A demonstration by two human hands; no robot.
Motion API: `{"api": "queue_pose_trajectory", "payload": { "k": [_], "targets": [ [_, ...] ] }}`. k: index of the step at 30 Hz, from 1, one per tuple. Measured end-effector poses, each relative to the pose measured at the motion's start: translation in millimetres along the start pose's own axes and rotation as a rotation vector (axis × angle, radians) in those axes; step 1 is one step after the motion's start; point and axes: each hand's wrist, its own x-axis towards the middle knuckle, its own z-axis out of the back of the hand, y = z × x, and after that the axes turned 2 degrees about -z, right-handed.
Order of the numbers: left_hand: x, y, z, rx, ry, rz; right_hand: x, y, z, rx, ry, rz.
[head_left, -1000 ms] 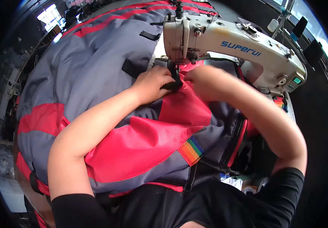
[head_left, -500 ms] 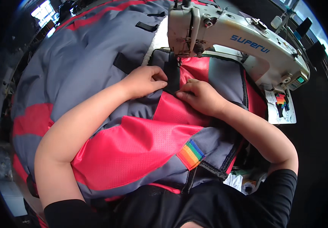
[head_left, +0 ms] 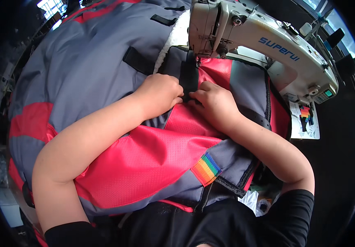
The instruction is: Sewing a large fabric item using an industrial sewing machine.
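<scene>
A large padded grey and red fabric piece (head_left: 91,78) lies bunched under both arms. A flat black webbing strap (head_left: 189,76) runs on it toward the needle area of a white sewing machine (head_left: 263,37). My left hand (head_left: 159,94) is closed at the strap's left edge, its fingertips curled under and partly hidden. Opposite it, my right hand (head_left: 217,103) pinches at the strap's right edge, thumb and forefinger together. A small gap separates the two hands. Beneath the presser foot (head_left: 198,61) sits the fabric where strap and red panel meet.
White fleece (head_left: 175,37) shows along the fabric's edge, left of the machine head. Black tabs (head_left: 137,59) stick out of the grey part. A rainbow-striped label (head_left: 206,169) is on the near fold. To the right lies a white card (head_left: 305,121) with rainbow strips.
My left fingers have curled in further at the strap, and my right hand has turned slightly, its fingers bending more. The whole view has shifted a little, with the machine now further right.
</scene>
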Motion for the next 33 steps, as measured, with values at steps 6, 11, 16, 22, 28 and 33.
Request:
{"api": "queue_pose_trajectory", "payload": {
  "k": [6, 11, 16, 22, 28, 33],
  "targets": [
    [1.8, 4.1, 2.5, -0.117, -0.082, 0.008, 5.9, 0.2, -2.5, -0.046, -0.069, 0.028],
    [2.2, 2.8, 1.7, -0.099, -0.105, 0.028, 6.6, 0.3, -1.6, -0.024, -0.090, 0.014],
    [0.2, 5.1, -3.1, 0.019, -0.137, 0.011, 10.3, -3.6, -0.3, -0.118, -0.106, 0.180],
    [4.7, 3.9, 16.8, -0.105, 0.034, -0.005, 13.6, -10.6, -2.1, -0.211, 0.010, 0.399],
    [-30.1, -31.8, 18.4, -0.102, 0.131, 0.096, 18.0, -9.3, -0.3, -0.176, 0.068, 0.347],
    [-37.5, -39.3, 9.5, -0.027, 0.035, 0.020, 19.2, -5.9, 1.0, -0.174, 0.019, 0.391]
  ]
}}
